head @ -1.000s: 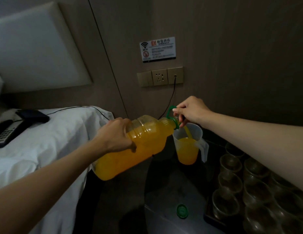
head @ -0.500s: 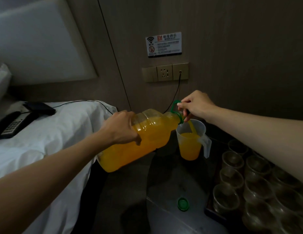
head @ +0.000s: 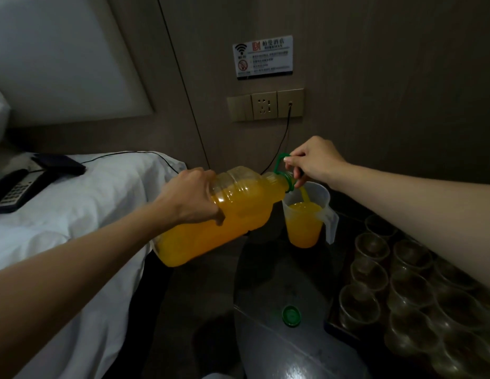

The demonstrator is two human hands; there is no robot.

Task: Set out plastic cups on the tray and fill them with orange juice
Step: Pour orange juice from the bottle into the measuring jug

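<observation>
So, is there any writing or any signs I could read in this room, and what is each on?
"柏曼酒店": wall plaque, beside a red logo.
"BORRMAN", as best it reads: smaller line under that name on the plaque.
Wi-Fi symbol and no-smoking symbol: left side of the plaque.
The plaque's other lines: too small to read.
Phone keys: too blurred to read.
Bottle, jug, cap: no text visible.

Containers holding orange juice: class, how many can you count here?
2. The tilted bottle, held by left hand and right hand, and the jug on the dark table below its mouth. The cups look empty; the right arm may hide some.
</observation>
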